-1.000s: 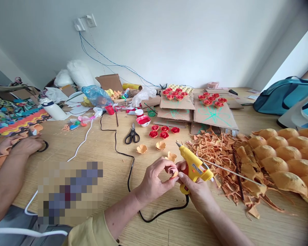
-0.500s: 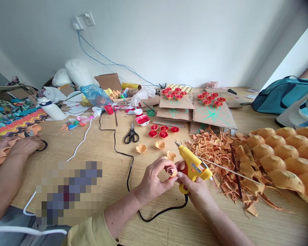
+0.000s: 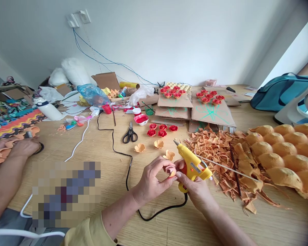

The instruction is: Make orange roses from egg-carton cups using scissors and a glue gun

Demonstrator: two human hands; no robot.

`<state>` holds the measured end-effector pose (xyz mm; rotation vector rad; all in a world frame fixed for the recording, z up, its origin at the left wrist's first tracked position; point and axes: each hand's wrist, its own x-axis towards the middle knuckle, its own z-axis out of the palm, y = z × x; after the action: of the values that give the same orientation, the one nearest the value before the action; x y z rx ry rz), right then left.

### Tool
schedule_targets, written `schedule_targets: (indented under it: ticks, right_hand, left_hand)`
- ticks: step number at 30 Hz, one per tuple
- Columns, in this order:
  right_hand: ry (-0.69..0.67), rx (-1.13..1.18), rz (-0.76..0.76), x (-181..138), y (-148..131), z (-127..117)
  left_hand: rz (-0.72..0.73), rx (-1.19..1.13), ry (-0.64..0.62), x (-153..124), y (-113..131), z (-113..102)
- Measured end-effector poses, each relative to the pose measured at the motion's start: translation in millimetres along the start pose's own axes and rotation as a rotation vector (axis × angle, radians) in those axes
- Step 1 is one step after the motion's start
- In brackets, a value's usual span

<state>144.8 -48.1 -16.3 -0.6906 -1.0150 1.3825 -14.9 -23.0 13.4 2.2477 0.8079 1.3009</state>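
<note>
My left hand (image 3: pixel 152 179) pinches a small orange paper flower (image 3: pixel 171 170) between thumb and fingers, low over the wooden table (image 3: pixel 97 147). My right hand (image 3: pixel 195 189) grips a yellow glue gun (image 3: pixel 191 164) by its handle, nozzle pointing up and left, and its thumb and forefinger also press on the flower. A black cord (image 3: pixel 127 171) runs from the gun across the table. Three unpainted orange flowers (image 3: pixel 140 148) lie just beyond my hands, and several red painted flowers (image 3: pixel 161 130) lie behind those.
Scissors (image 3: pixel 129 134) lie left of the red flowers. A heap of orange scraps (image 3: pixel 218 150) and an egg tray (image 3: pixel 284 153) fill the right. Cardboard sheets (image 3: pixel 210 112) carry more red flowers. Another person's hand (image 3: pixel 23 147) rests at the far left on coloured foam sheets.
Both hands keep the same hold on the flower and glue gun. The view has shifted slightly, so everything sits a little lower-left to upward in frame.
</note>
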Motion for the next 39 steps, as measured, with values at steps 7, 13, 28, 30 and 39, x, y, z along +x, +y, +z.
schedule_targets:
  ticks: [7, 13, 28, 30, 39]
  right_hand:
    - [0.029, 0.006, 0.024, -0.3, -0.3, 1.8]
    - [0.037, 0.03, 0.047, -1.4, -1.1, 1.9]
    - [0.029, 0.027, 0.051, -1.0, 2.9, -0.5]
    - [0.029, 0.028, 0.048, -1.1, 2.0, 0.0]
    - [0.03, 0.033, 0.052, -2.0, 2.3, -0.2]
  left_hand:
    - [0.011, -0.002, 0.008, 0.1, 0.3, 1.0]
    - [0.01, 0.013, 0.019, 0.0, 1.7, 2.0]
    - [-0.02, 0.02, 0.024, 1.0, 2.5, 1.6]
    - [-0.005, 0.028, 0.024, 1.2, 2.6, 1.7]
    - [0.023, 0.03, 0.032, 0.2, 0.8, 2.8]
